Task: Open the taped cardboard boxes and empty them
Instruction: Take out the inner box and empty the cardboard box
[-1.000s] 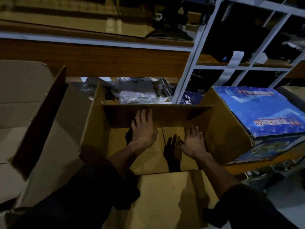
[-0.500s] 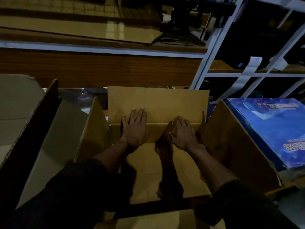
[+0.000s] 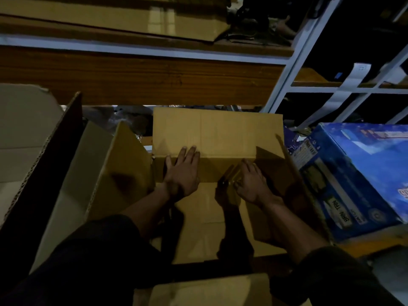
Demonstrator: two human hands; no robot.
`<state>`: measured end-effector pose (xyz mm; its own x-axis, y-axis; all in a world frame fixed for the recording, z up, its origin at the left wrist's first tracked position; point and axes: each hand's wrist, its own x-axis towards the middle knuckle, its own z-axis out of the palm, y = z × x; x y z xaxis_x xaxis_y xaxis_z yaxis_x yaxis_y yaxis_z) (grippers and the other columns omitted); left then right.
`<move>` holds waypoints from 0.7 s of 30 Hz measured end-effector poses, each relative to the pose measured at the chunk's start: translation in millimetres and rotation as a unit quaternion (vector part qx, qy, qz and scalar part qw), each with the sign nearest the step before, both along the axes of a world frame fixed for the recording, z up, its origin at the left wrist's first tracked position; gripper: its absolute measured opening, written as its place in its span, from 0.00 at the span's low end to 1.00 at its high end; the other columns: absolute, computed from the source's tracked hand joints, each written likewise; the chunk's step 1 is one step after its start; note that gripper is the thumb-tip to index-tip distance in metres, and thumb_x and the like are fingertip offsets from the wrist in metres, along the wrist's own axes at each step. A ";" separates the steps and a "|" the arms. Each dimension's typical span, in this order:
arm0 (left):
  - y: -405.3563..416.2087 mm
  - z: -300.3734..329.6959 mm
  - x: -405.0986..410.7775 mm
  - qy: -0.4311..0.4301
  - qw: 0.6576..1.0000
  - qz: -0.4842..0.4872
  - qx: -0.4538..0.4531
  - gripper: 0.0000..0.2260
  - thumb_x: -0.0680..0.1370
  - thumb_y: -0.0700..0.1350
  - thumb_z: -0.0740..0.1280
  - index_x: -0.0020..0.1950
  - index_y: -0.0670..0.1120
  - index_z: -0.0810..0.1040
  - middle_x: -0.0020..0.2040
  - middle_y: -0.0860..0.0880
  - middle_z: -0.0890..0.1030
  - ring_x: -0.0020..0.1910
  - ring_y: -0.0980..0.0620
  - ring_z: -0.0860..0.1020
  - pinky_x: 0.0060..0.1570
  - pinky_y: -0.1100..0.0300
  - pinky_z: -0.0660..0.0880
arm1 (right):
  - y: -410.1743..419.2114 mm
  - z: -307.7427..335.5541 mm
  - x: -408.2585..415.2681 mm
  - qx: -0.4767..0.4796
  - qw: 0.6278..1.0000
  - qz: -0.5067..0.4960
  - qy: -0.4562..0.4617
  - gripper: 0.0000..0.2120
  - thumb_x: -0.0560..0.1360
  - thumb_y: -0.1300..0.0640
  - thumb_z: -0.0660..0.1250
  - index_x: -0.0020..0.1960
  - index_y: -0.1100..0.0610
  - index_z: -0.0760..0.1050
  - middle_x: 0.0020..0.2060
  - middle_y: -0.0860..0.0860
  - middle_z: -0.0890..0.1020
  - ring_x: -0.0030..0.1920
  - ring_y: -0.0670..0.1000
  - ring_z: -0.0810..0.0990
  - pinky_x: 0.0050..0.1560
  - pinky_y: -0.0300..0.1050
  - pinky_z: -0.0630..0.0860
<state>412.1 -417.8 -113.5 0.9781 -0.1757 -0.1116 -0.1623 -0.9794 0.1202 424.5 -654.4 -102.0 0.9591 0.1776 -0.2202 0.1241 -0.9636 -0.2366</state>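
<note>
An open brown cardboard box (image 3: pixel 217 131) sits in front of me with its flaps spread and nothing visible inside. My left hand (image 3: pixel 183 173) lies flat with straight fingers against the box's far wall, fingertips at the fold of the far flap. My right hand (image 3: pixel 251 184) is inside the box at the far right, its fingers bent down over a small upright piece of cardboard (image 3: pixel 231 175); the light is too dim to tell whether it grips it. Both forearms reach down into the box.
A larger open cardboard box (image 3: pixel 33 138) stands at the left. A blue printed box (image 3: pixel 357 171) lies tilted at the right. White metal shelving (image 3: pixel 284 80) with a wooden board (image 3: pixel 136 76) rises behind. Plastic-wrapped items (image 3: pixel 123 115) lie behind the box.
The far flap, folded back a second ago, now stands up behind the box. Both hands have slid from the box floor to the far wall, and the view has moved closer.
</note>
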 end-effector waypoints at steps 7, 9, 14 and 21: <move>-18.6 9.5 -52.4 0.036 0.999 -0.003 0.013 0.32 0.83 0.55 0.56 0.81 0.44 0.49 0.82 0.44 0.49 0.80 0.41 0.50 0.73 0.31 0.55 | -24.0 -4.0 -58.5 0.049 0.997 -0.022 0.058 0.37 0.81 0.50 0.65 0.82 0.51 0.47 0.81 0.53 0.42 0.79 0.61 0.52 0.78 0.56 0.56; -29.4 13.0 -78.3 0.073 0.997 -0.009 0.005 0.29 0.83 0.56 0.57 0.80 0.45 0.55 0.80 0.43 0.57 0.78 0.41 0.57 0.71 0.35 0.61 | -26.8 -0.4 -79.4 0.035 0.997 -0.023 0.067 0.37 0.81 0.50 0.64 0.82 0.52 0.47 0.81 0.53 0.41 0.80 0.60 0.52 0.78 0.54 0.55; -56.9 -3.8 -146.1 0.221 0.966 -0.021 -0.135 0.24 0.83 0.60 0.57 0.72 0.46 0.70 0.66 0.43 0.77 0.61 0.43 0.77 0.60 0.47 0.75 | -39.7 19.9 -147.6 0.025 0.994 0.056 0.094 0.24 0.82 0.41 0.57 0.70 0.57 0.70 0.65 0.57 0.76 0.63 0.58 0.76 0.64 0.55 0.74; -77.7 5.6 -226.8 0.171 0.978 -0.045 -0.109 0.25 0.84 0.62 0.50 0.66 0.46 0.75 0.60 0.43 0.81 0.55 0.44 0.78 0.55 0.49 0.74 | -60.1 30.9 -224.9 -0.035 0.980 0.150 0.123 0.33 0.73 0.25 0.57 0.64 0.48 0.74 0.57 0.51 0.81 0.54 0.52 0.79 0.55 0.53 0.76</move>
<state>185.3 -495.5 -107.9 0.8692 -0.3165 -0.3798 -0.1612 -0.9077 0.3875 199.5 -714.5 -71.2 0.7826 0.4202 -0.4593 0.3521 -0.9073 -0.2300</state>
